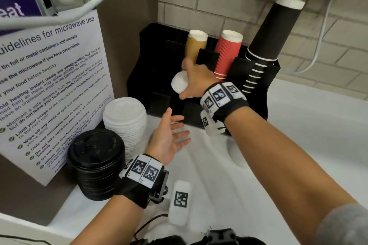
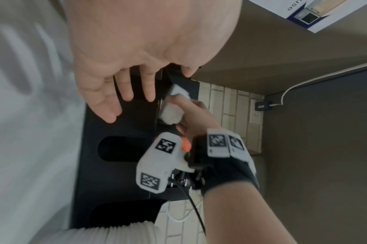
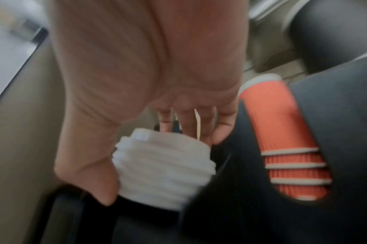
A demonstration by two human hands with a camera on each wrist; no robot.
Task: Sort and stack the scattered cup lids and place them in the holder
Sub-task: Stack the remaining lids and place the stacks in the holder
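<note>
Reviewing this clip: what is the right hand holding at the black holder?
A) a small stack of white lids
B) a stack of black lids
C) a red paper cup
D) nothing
A: the right hand grips a small stack of white lids at the black holder; the black lids sit untouched on the counter.

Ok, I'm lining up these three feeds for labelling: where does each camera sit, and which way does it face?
Head: worn on the head, looking down at the black holder; shows both forearms, the open left hand and the right hand.
Left wrist: looks along the left palm toward the holder; the right hand shows too.
Right wrist: looks along the right palm toward the small white lid stack it grips beside the red cups.
Shared: all three show that lid stack.
</note>
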